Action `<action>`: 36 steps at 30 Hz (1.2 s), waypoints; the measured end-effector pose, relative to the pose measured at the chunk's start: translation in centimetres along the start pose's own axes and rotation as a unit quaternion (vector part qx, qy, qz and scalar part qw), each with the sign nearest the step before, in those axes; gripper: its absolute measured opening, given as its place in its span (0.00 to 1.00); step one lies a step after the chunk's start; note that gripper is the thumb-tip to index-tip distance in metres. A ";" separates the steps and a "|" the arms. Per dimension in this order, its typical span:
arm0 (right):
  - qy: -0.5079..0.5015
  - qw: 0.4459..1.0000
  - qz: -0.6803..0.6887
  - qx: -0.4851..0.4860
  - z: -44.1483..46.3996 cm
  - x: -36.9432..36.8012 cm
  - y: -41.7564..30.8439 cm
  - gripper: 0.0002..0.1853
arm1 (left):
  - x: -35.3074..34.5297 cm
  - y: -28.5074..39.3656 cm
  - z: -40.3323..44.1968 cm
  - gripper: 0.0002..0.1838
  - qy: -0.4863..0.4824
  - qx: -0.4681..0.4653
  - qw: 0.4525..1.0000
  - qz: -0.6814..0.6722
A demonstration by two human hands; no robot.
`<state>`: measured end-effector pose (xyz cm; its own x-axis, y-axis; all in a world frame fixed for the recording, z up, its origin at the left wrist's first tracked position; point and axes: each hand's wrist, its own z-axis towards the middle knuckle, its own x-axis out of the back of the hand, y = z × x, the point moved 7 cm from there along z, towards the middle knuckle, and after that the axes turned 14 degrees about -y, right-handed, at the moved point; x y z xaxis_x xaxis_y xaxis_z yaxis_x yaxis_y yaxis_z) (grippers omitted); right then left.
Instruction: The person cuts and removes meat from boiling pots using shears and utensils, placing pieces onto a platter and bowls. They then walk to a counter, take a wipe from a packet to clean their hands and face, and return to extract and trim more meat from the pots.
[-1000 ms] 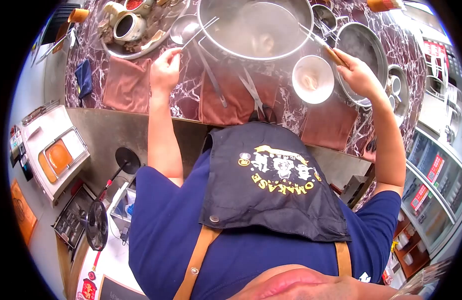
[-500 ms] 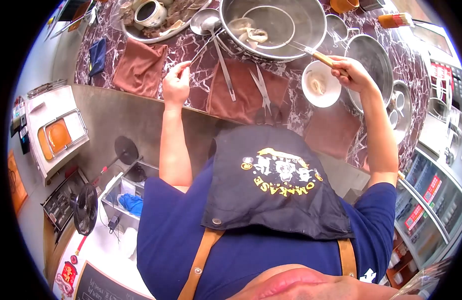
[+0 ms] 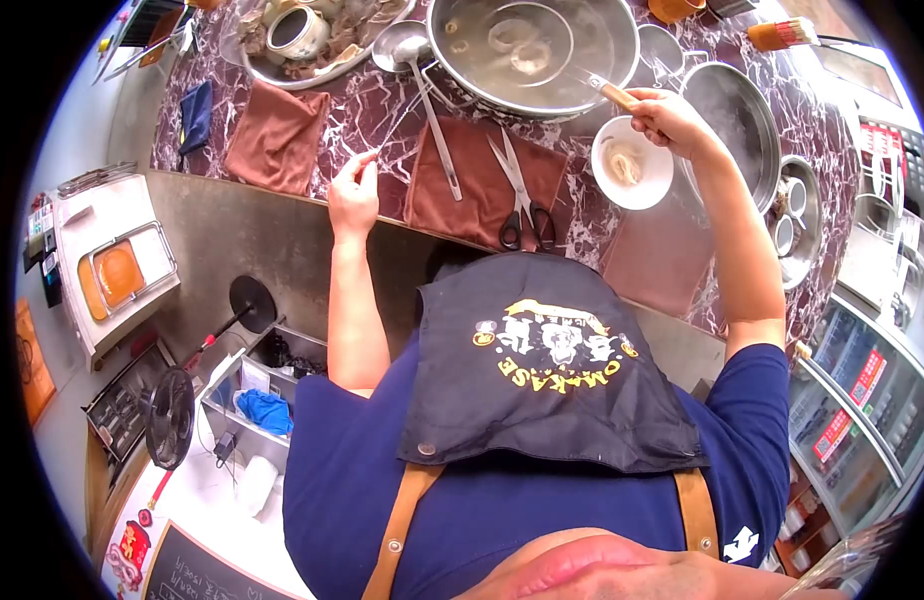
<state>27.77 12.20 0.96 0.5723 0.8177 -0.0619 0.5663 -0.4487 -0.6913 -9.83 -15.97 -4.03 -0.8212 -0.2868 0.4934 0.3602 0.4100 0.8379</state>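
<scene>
My right hand (image 3: 667, 122) grips the wooden handle (image 3: 619, 96) of a wire strainer. The strainer's round rim (image 3: 572, 45) sits in the cloudy liquid of a large metal pot (image 3: 637, 40), with pale, soft pieces of food (image 3: 530, 57) inside it. My left hand (image 3: 354, 195) is pinched around the end of a thin metal stick (image 3: 397, 124), whose kind I cannot make out, pointing toward the pot. Beside my right hand stands a white bowl (image 3: 604, 185) holding pale food (image 3: 623, 163). Black-handled scissors (image 3: 522, 195) and a long metal ladle (image 3: 440, 140) lie on a brown cloth (image 3: 422, 200).
A tray (image 3: 312, 78) with a white jar (image 3: 290, 32) is at the upper left. Another brown cloth (image 3: 275, 140) and a small blue cloth (image 3: 195, 118) lie on the marbled counter. To the right stand a steaming pan (image 3: 772, 120) and a tray with small cups (image 3: 797, 200).
The strainer has shifted left and lower, and the food in it is now in the liquid. My right hand has moved slightly up and left with the handle. My left hand is slightly lower.
</scene>
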 end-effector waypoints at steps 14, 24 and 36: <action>-0.033 0.973 0.198 0.116 -5.9 -1.0 1.7 0.24 | -1.0 4.2 4.8 0.12 -0.012 -0.027 0.998 0.064; 0.020 0.953 0.235 0.191 -11.7 -1.5 0.7 0.27 | -10.4 7.7 10.7 0.14 -0.200 0.065 0.967 -0.147; 0.065 0.962 0.206 0.165 -13.9 -1.3 2.9 0.24 | -9.7 9.8 21.5 0.10 -0.257 0.100 0.869 -0.410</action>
<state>36.91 4.82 9.10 0.7891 0.5341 -0.3035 0.0692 -0.5683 -0.8199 -7.82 9.44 -5.64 -0.8728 -0.1502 -0.4643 -0.4826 0.4074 0.7753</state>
